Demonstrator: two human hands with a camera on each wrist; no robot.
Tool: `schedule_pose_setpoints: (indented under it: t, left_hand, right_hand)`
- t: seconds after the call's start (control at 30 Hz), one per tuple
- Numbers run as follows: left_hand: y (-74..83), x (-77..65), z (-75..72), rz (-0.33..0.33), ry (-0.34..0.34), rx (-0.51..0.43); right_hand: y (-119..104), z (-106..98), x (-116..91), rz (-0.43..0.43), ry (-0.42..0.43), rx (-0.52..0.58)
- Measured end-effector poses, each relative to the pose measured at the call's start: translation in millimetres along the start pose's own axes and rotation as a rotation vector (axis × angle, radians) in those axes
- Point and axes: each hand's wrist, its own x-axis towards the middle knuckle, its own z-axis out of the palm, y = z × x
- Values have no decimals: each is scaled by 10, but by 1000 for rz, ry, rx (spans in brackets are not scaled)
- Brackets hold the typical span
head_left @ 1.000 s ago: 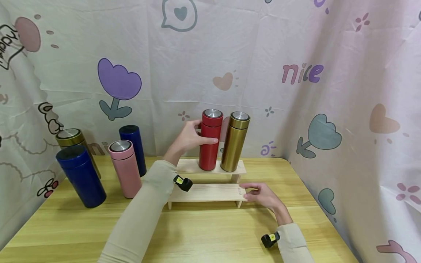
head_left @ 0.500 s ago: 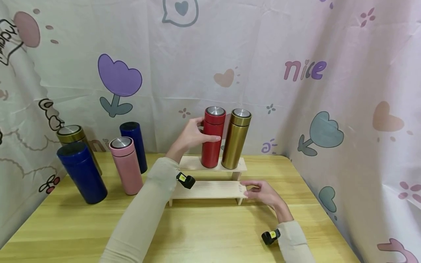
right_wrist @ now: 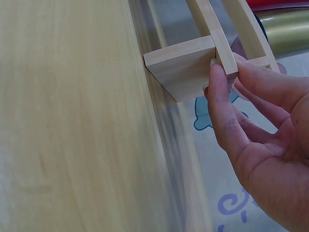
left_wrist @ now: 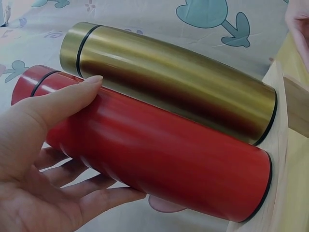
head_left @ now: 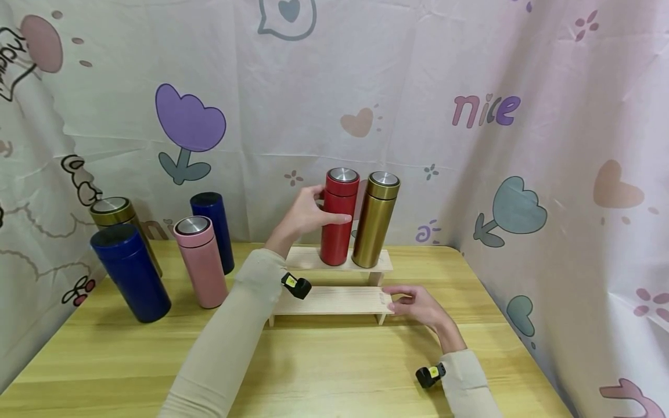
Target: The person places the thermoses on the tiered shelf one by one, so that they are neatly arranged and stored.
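Observation:
My left hand (head_left: 307, 215) holds a red thermos bottle (left_wrist: 169, 150) around its upper body, thumb across the front and fingers curled behind it. The bottle stands upright on the upper step of a small wooden two-tier rack (head_left: 329, 301), its base right at the board. Close on its right stands a gold thermos bottle (head_left: 375, 223) on the same step. At the rack's lower right end, my right hand (right_wrist: 265, 116) pinches the end of the lower board between thumb and fingers.
On the table's left side stand a pink thermos bottle (head_left: 202, 267), a large blue bottle (head_left: 133, 276), a slimmer blue bottle (head_left: 216, 232) and another gold bottle (head_left: 116, 212) partly hidden behind. A printed curtain (head_left: 292, 104) hangs behind the wooden table (head_left: 334, 371).
The head view has tilted down slightly, so the scene sits a little higher or lower in frame. The red bottle has shifted slightly right towards the gold one; both hands keep their grips.

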Motion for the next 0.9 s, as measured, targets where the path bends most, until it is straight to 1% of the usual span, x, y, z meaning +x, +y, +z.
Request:
schedule_pose_setpoints:
  t: [0.3, 0.43, 0.6, 0.8, 0.9]
  left_hand:
    - [-7, -5, -1, 3, -10, -3]
    - [-7, -8, 4, 5, -5, 13]
    - [5, -13, 14, -7, 1, 37]
    - [24, -24, 38, -22, -4, 72]
    - [13, -38, 36, -25, -8, 68]
  right_hand:
    - [9, 7, 14, -7, -14, 8]
    - [15, -4, 23, -16, -19, 0]
    - [15, -10, 25, -16, -18, -7]
    - [-1, -6, 19, 9, -11, 3]
    - [-4, -5, 23, 6, -13, -4]
